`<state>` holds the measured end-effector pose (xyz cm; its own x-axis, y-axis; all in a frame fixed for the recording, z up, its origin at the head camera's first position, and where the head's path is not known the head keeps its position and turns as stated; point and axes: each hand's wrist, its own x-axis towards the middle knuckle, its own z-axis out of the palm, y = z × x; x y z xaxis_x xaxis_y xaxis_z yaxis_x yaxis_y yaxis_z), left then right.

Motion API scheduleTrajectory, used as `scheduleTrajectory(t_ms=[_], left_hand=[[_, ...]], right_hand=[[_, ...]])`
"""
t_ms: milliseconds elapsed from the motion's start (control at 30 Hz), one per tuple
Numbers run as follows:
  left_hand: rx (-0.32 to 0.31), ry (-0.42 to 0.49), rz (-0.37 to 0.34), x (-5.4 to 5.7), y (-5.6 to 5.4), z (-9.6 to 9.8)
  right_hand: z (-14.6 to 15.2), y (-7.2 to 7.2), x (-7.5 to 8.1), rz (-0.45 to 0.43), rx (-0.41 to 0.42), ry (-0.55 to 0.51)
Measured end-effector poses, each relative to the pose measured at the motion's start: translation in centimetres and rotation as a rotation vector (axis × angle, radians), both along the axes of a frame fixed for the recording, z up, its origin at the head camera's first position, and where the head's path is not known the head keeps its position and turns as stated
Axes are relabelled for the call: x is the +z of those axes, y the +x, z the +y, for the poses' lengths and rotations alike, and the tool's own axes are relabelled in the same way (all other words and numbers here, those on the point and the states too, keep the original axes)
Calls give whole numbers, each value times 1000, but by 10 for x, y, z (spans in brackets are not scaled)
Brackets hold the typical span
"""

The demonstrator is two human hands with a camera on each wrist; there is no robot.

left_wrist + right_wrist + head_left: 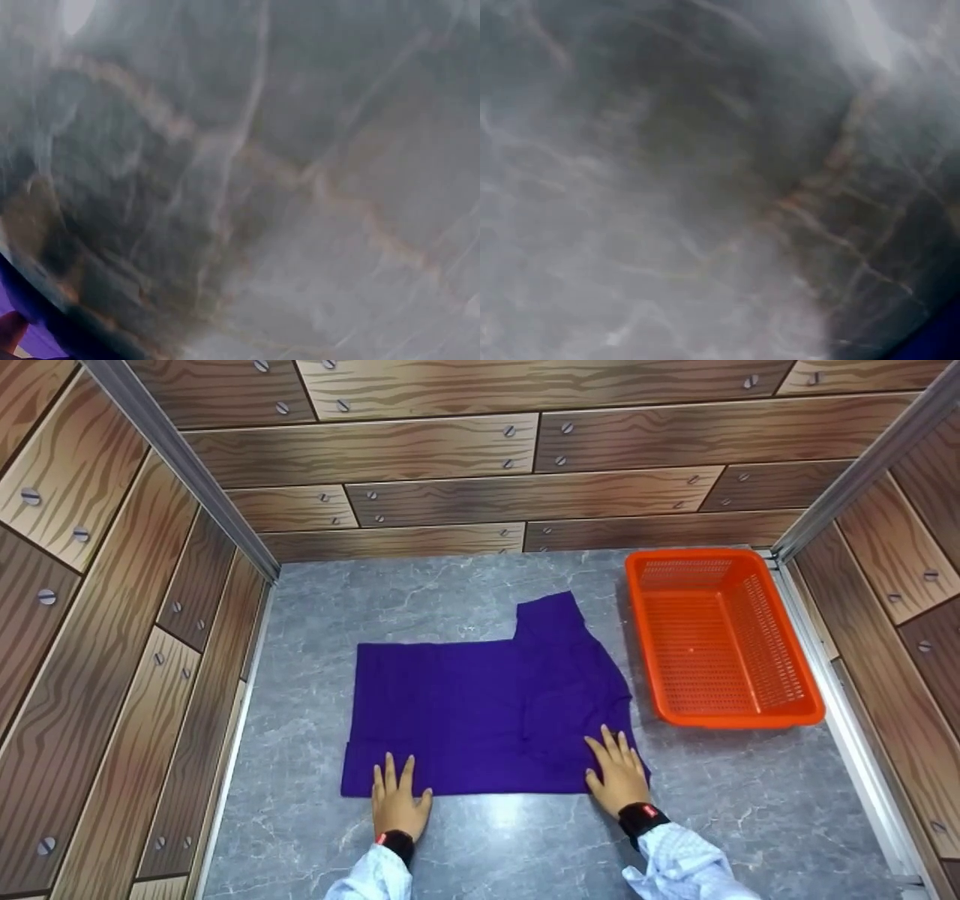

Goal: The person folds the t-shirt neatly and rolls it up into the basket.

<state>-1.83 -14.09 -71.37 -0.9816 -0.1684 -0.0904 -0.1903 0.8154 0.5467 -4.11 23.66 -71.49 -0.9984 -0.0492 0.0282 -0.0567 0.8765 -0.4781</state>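
A purple short-sleeved shirt (465, 712) lies flat on the grey marbled table, folded lengthwise, with one sleeve (551, 615) sticking out at the upper right. My left hand (397, 808) rests with straight, spread fingers on its near left corner. On the near right part, my right hand (621, 776) lies with fingers extended over the cloth. In the left wrist view only a bit of purple cloth (37, 341) and a fingertip show in the lower left corner. The right wrist view is mostly blurred tabletop, with a dark blue-purple edge at lower right.
An orange perforated plastic basket (724, 660) stands right of the shirt, near the right wall. Wood-patterned panels (435, 446) enclose the grey table (307, 607) at the back and both sides, with metal rails at the corners.
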Motion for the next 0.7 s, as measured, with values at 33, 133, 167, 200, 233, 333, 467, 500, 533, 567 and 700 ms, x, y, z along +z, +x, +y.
scheduleTrajectory(t_ms=[33,133,167,200,233,333,467,500,533,567,700], left_hand=[[2,6,3,0,2,0],[10,4,1,-2,8,2],[12,3,0,-3,10,3],[16,2,1,-3,12,4],[21,2,-2,-3,14,5],[33,0,-4,-5,19,8],[38,-3,-4,-6,24,10],[37,-3,-2,-6,24,10],[35,-4,1,-6,25,10],[33,-5,5,-6,25,11],[30,-9,5,-4,28,11]], right_hand=[[1,2,-1,-3,-1,-1],[3,5,-1,-17,-1,0],[3,6,0,-24,-1,-2],[4,7,0,-30,1,-1],[5,8,0,-34,3,0],[6,9,1,-45,6,2],[7,11,1,-46,1,5],[7,11,0,-46,0,5],[8,12,-1,-45,-2,5],[8,13,-2,-43,-4,4],[8,19,-5,-22,-11,-4]])
